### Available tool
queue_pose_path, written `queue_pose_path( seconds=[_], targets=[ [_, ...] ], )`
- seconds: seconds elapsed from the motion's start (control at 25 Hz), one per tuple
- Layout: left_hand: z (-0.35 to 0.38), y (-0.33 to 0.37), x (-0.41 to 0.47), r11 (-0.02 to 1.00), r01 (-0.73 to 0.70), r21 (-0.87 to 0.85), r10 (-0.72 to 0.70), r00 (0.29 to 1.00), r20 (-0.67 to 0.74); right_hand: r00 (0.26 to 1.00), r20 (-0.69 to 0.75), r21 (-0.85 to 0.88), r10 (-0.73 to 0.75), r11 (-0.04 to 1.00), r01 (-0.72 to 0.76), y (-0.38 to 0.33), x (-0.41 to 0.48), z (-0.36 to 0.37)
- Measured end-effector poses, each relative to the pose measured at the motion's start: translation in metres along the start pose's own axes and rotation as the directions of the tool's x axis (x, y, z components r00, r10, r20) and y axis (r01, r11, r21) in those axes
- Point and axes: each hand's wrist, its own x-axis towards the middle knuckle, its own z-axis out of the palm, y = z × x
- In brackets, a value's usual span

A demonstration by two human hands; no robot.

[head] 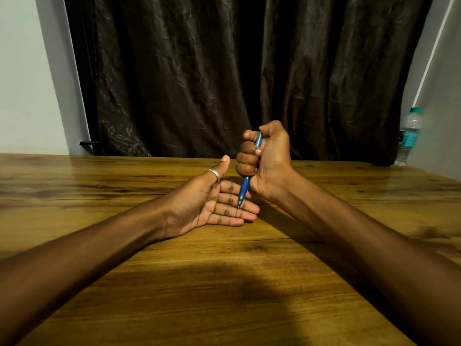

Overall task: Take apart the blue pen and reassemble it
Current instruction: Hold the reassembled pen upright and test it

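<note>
My right hand (pixel 268 158) is closed in a fist around the blue pen (pixel 245 187), holding it nearly upright with the tip pointing down. The pen looks whole, with its grip section and metal tip showing below the fist and a bit of the barrel above the fingers. My left hand (pixel 214 203) lies flat and open, palm up, on the wooden table (pixel 224 283), thumb raised with a silver ring on it. The pen tip touches or hovers just over the left hand's fingers.
A dark curtain (pixel 224 71) hangs behind the table's far edge. A clear water bottle (pixel 409 136) with a teal label stands at the far right by the wall. A shadow falls on the near part of the table.
</note>
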Motion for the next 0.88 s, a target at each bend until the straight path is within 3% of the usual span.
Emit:
queue_pose_path(
  seconds=[0.44,0.88],
  targets=[
    [0.002,-0.004,0.001,0.996,-0.043,0.072,0.042,0.999,0.014,0.999,-0.023,-0.036,0.029,0.999,-0.030,-0.004,0.002,0.000],
    [-0.003,-0.007,-0.002,0.968,-0.123,0.220,0.097,0.988,0.124,0.999,-0.045,-0.057,0.016,0.998,-0.018,-0.010,0.003,0.000]
  ],
)
